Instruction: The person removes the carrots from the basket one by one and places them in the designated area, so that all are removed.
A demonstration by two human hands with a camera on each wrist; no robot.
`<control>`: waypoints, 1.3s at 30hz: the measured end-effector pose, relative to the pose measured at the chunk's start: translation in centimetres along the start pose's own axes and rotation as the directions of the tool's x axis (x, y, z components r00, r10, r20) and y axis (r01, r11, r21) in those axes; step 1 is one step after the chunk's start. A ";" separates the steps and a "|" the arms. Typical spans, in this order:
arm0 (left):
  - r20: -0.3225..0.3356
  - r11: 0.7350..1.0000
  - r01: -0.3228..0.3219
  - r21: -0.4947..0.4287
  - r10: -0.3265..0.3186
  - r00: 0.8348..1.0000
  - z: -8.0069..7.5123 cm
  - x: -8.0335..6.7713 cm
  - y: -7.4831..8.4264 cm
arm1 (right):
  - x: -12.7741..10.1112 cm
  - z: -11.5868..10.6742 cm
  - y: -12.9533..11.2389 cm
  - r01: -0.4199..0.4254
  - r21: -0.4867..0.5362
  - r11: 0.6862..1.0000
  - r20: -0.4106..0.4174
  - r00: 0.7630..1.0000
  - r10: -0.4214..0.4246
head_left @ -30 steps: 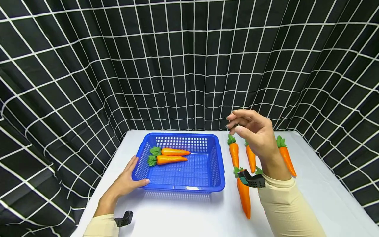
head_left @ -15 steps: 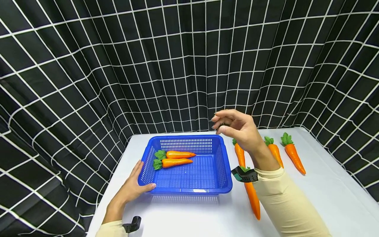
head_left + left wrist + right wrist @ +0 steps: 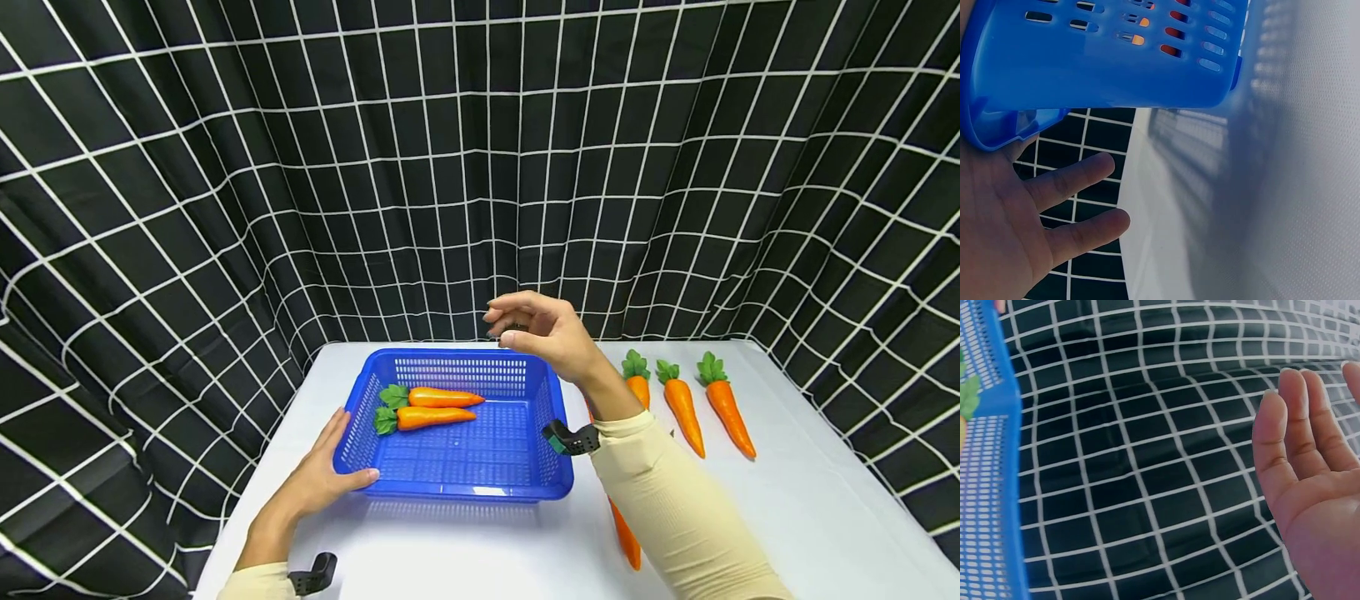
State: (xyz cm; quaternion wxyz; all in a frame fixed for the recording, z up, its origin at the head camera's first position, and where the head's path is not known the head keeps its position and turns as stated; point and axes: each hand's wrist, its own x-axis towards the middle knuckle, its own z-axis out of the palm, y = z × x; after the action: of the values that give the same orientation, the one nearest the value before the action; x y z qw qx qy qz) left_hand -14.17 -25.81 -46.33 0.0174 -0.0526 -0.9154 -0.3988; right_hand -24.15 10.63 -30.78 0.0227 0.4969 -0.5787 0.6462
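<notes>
In the head view, two orange carrots with green tops, an upper carrot (image 3: 442, 397) and a lower carrot (image 3: 435, 417), lie side by side in a blue plastic basket (image 3: 465, 492). My left hand (image 3: 315, 483) rests at the basket's front left corner, thumb on the front rim; the left wrist view shows its straight fingers (image 3: 1085, 234) outside the wall. Above the basket's back right corner hovers my right hand (image 3: 543, 333), fingers loosely bent and holding nothing. The right wrist view also shows that bare palm (image 3: 1329, 506) beside the basket.
Right of the basket on the white table (image 3: 817, 517) lie more carrots: a middle carrot (image 3: 684, 417), a rightmost carrot (image 3: 730, 417), and one partly hidden carrot (image 3: 639, 387). A front carrot (image 3: 624, 537) sits partly under my right forearm. A black gridded curtain (image 3: 450, 167) encloses the table.
My right hand has moved left from above the loose carrots to over the basket's back right corner, uncovering carrots on the right. My left hand stays at the basket corner.
</notes>
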 end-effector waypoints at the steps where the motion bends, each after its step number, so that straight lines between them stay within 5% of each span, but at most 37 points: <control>1: 0.000 1.000 -0.004 0.001 0.004 1.000 -0.1 0.0 0.0 | 0.2 0.1 0.4 -0.008 0.002 1.000 0.004 1.000 0.008; 15: -0.005 0.999 -0.039 0.022 0.039 0.999 -2.0 -0.1 -0.1 | 2.2 2.4 6.4 -0.072 0.053 0.996 0.066 0.995 0.069; 30: -0.003 0.999 -0.051 0.000 0.051 0.999 -1.3 -0.6 -1.0 | 0.6 4.3 11.6 -0.308 -0.007 0.951 0.065 0.949 0.307; 39: -0.004 0.999 -0.046 -0.020 0.046 0.999 -0.5 -0.3 -0.7 | 0.7 4.8 9.6 -0.335 -0.044 0.941 0.093 0.937 0.337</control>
State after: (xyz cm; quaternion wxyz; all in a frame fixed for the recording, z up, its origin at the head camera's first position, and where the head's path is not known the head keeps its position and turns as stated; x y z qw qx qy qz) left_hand -14.00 -26.68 -46.52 0.0277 -0.0729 -0.9099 -0.4075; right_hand -27.30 3.40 -38.07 -0.1100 0.4220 -0.6643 0.6070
